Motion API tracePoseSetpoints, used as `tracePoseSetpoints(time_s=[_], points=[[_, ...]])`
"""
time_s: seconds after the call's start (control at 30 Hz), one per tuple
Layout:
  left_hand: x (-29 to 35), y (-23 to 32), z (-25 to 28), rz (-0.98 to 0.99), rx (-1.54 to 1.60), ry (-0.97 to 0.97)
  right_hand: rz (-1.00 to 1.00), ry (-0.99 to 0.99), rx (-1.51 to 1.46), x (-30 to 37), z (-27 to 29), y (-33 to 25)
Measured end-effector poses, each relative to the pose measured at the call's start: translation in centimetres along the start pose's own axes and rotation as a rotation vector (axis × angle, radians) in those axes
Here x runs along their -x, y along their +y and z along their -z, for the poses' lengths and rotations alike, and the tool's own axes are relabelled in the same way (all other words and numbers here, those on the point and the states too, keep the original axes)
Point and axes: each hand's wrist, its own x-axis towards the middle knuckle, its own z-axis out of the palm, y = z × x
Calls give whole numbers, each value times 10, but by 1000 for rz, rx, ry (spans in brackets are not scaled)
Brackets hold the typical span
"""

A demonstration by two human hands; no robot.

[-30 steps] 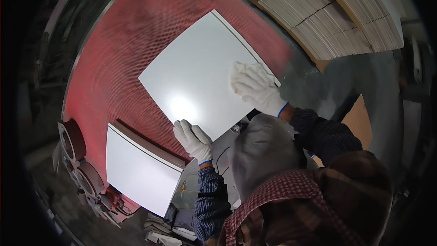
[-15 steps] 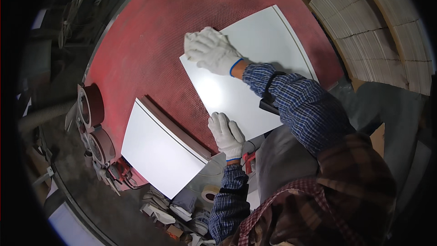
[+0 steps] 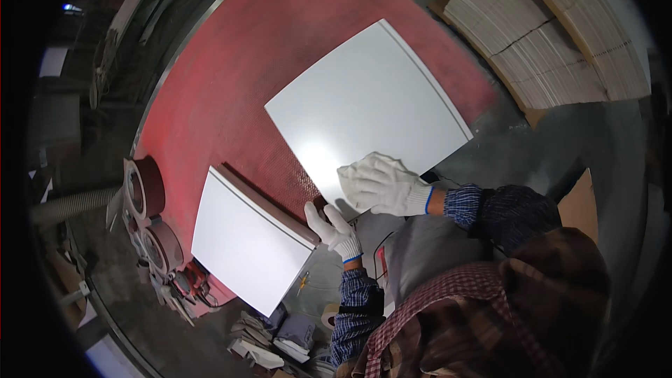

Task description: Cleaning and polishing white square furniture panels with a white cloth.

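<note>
A large white panel (image 3: 371, 91) with a groove along its right edge lies flat on the red textured table top. My right hand (image 3: 388, 185), in a white knitted glove, lies over the panel's near edge and presses a pale cloth (image 3: 348, 180) against it. Most of the cloth is hidden under the fingers. My left hand (image 3: 337, 233), gloved too, is open beside the panel's near left corner, fingers apart and nothing visible in it. To its left lies a second white panel (image 3: 252, 241), raised on stacked brown-edged pieces.
The red table (image 3: 231, 91) has brown abrasive rolls (image 3: 143, 185) and hand tools at its left edge. Stacked cardboard sheets (image 3: 539, 35) stand at the far right. Below the table are a tape roll (image 3: 329, 315) and folded grey cloths (image 3: 294, 332). A ribbed hose (image 3: 77, 204) runs at the left.
My right hand has swept the cloth from the panel's far left corner to its near edge. My left hand has come off the panel's edge slightly, fingers now spread.
</note>
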Motion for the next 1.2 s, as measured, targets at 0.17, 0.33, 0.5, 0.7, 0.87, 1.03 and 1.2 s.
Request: tracePoseSetpoints(time_s=[0.17,0.33,0.5,0.7,0.87,1.03,1.2], points=[[8,27,2,81,-33,-231,-625,136,239,106,44,69],[4,9,-3,85,-96,-286,-1231,603,-165,137,-2,72],[4,26,-14,-35,-120,-266,-1412,1280,-1184,147,-6,93],[5,31,-6,-21,-230,-349,-1060,1124,-1575,113,91,41],[-13,142,22,-396,-35,-572,-610,746,-1433,44,163,-19],[4,89,39,157,659,-239,-349,303,-1602,-30,204,-97],[-21,63,88,300,814,-181,118,401,-759,-79,150,-133]])
